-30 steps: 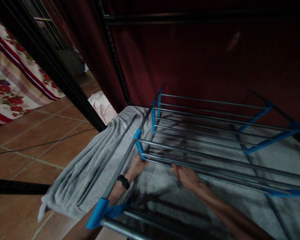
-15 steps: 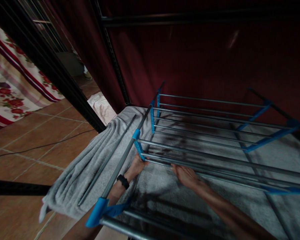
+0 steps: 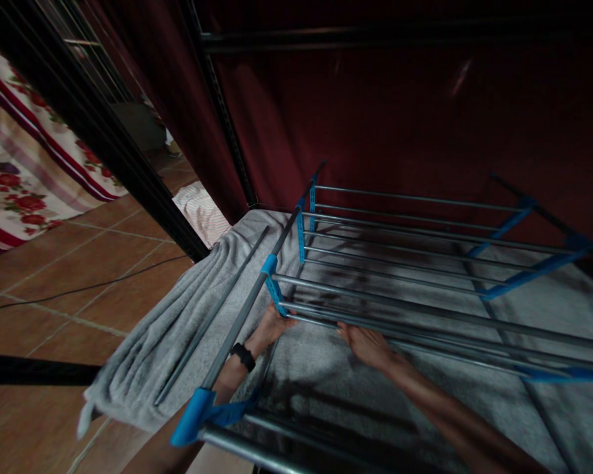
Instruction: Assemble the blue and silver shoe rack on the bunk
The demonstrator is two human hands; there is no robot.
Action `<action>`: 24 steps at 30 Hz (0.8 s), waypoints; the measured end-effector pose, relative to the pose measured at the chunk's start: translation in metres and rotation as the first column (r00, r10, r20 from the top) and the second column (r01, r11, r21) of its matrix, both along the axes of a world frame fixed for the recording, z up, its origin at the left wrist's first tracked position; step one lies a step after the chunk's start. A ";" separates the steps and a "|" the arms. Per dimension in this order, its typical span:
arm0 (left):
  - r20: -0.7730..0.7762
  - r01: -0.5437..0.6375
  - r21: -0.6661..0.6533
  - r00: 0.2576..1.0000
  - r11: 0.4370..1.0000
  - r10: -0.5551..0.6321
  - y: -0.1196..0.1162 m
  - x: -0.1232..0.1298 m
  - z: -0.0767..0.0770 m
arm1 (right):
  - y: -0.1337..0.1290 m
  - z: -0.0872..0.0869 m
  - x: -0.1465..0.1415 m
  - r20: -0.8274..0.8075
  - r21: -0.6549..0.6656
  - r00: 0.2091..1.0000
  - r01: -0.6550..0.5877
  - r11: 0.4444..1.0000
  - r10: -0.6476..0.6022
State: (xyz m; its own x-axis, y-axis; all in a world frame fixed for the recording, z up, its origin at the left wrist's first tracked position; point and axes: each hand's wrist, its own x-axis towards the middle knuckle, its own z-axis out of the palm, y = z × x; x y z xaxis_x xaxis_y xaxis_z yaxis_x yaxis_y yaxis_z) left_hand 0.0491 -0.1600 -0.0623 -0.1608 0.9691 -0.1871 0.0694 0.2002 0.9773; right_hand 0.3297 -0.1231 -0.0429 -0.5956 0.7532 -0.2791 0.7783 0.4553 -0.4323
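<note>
A rack of grey metal tubes with blue plastic joints lies over a grey blanket (image 3: 306, 349). My left hand (image 3: 273, 327), with a black watch on the wrist, closes round the lower end of a blue bracket (image 3: 275, 294), where a thin rod (image 3: 316, 321) meets it. Farther right along this rod, my right hand (image 3: 366, 343) is closed on it, fingers partly hidden by the tubes. Another blue joint (image 3: 192, 416) sits on the near end of the side tube (image 3: 237, 326), above my left forearm.
A loose metal tube (image 3: 212, 316) lies on the blanket at the left. Black metal posts (image 3: 99, 138) and a dark red curtain (image 3: 400, 125) bound the space. A black cable (image 3: 84, 288) crosses the tiled floor (image 3: 29, 329). A floral cloth (image 3: 24, 178) hangs at far left.
Almost nothing differs. Both hands keep their places on the bracket and the rod, with at most a very slight shift of the fingers.
</note>
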 end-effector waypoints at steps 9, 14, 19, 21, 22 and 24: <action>0.061 -0.058 0.061 0.997 0.996 0.054 0.002 -0.001 -0.002 | 0.001 0.004 0.000 -0.053 -0.034 0.998 0.028 0.999 -0.030; 0.049 -0.036 0.050 0.998 0.998 0.033 0.001 0.000 0.002 | 0.002 0.004 0.000 -0.068 -0.023 0.998 0.014 1.000 -0.015; 0.060 -0.003 0.042 0.998 0.999 0.000 0.001 -0.001 0.007 | 0.001 0.004 0.000 -0.055 -0.035 0.998 0.022 0.999 -0.024; 0.054 0.002 0.047 0.999 0.999 -0.004 0.001 -0.001 0.008 | 0.001 0.005 0.000 -0.060 -0.025 0.998 0.015 1.000 -0.016; 0.048 0.002 0.050 0.999 0.999 -0.005 0.001 -0.001 0.007 | 0.001 0.005 0.000 -0.061 -0.018 0.998 0.013 1.000 -0.014; 0.029 0.001 0.059 1.000 0.998 -0.003 0.001 -0.001 0.007 | 0.002 0.005 0.000 -0.055 -0.020 0.998 0.018 1.000 -0.020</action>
State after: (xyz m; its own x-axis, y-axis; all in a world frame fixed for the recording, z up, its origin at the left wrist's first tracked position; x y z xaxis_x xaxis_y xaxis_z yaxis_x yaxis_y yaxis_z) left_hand 0.0477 -0.1593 -0.0551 -0.1542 0.9790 -0.1337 0.0416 0.1416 0.9890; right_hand 0.3293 -0.1210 -0.0377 -0.5962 0.7593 -0.2608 0.7613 0.4316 -0.4839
